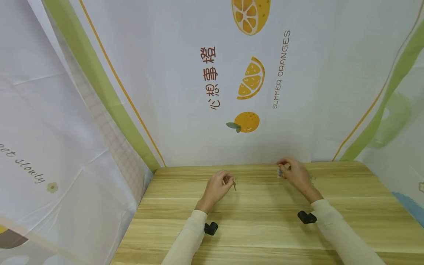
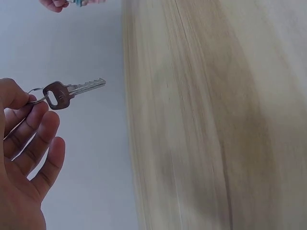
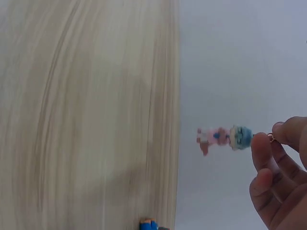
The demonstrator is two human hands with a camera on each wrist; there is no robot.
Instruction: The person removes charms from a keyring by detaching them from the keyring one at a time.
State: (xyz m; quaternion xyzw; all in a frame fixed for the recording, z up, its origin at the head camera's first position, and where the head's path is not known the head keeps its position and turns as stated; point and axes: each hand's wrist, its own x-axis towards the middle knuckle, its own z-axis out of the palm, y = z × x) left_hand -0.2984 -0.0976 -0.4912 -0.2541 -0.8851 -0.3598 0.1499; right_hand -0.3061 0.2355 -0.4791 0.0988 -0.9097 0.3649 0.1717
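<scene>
1. Key point(image 2: 72, 91) with its split ring point(image 2: 34, 96) is in the left hand point(image 1: 216, 188); the left wrist view shows thumb and forefinger pinching the ring, the other fingers point(image 2: 45, 160) loosely spread, the blade pointing away from the palm.
2. Charm point(image 3: 224, 137), a small figure with a teal head and pink body, is in the right hand point(image 1: 296, 173); fingertips point(image 3: 261, 146) pinch it at its top loop, so it sticks out sideways from the hand.
3. Position relative to the worktop point(image 1: 258, 221): both hands are held over its far half, near the back edge where the printed cloth backdrop point(image 1: 185, 92) meets the wood. The key hangs just above the surface, not resting on it. Whether the charm touches the surface I cannot tell.
4. Hands are well apart, left and right of the worktop's centre line. Key and charm are not joined; there is a clear gap between them in the head view.
5. Progress, as a judgement: both parts are picked up and held, that part looks done. Bringing them together and threading the charm's loop onto the split ring is all still open.
6. Something small lies on the worktop just right of the right hand, too small to identify.
</scene>
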